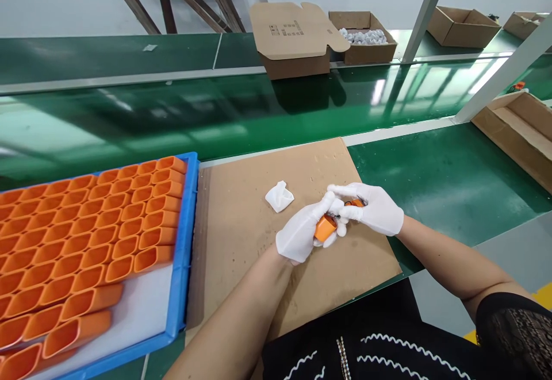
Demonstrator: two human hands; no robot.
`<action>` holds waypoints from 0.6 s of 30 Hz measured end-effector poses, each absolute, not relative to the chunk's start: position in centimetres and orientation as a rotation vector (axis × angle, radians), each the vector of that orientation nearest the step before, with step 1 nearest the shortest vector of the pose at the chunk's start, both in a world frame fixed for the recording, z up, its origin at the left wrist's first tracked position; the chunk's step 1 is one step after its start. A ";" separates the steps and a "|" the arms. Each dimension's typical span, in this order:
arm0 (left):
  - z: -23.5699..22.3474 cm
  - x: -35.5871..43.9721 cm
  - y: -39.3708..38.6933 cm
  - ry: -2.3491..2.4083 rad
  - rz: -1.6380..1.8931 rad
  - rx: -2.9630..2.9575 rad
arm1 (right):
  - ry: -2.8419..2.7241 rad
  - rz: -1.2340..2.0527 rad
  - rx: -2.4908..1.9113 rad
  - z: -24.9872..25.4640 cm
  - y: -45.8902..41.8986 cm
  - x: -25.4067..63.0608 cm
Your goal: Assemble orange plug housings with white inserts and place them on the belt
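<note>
My left hand (306, 230), in a white glove, is closed around an orange plastic sleeve (325, 228), and part of it shows below the fingers. Close against it, my gloved right hand (375, 207) pinches a small orange and black part (355, 202). The fingers cover most of both pieces, so I cannot tell whether they are joined. A crumpled white cloth or tissue (279, 196) lies to the left of the hands on a brown cardboard sheet (241, 225).
At the left, a blue tray (183, 253) holds rows of hollow orange sleeves (92, 230). Beyond the cardboard runs a shiny green conveyor belt (207, 115). Cardboard boxes stand behind it, one with white pieces (364, 37). Another box (517, 127) sits at the right by a slanted post (500, 75).
</note>
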State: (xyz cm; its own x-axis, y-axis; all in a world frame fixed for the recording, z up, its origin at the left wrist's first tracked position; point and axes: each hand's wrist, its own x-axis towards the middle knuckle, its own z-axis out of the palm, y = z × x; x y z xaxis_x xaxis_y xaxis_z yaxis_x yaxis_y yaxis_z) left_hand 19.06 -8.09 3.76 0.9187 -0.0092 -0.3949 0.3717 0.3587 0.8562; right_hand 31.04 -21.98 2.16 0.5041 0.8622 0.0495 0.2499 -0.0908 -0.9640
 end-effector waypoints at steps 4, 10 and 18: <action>3.2 18.9 -7.9 0.318 -0.281 1.142 | -1.043 0.690 -1.592 2.0 -22.4 31.5; 2.5 19.1 -7.7 0.213 -0.298 1.148 | -0.983 0.618 -1.597 2.0 -22.4 31.0; 2.8 19.3 -7.7 0.328 -0.134 1.253 | -1.034 0.359 -1.556 1.4 -22.1 31.4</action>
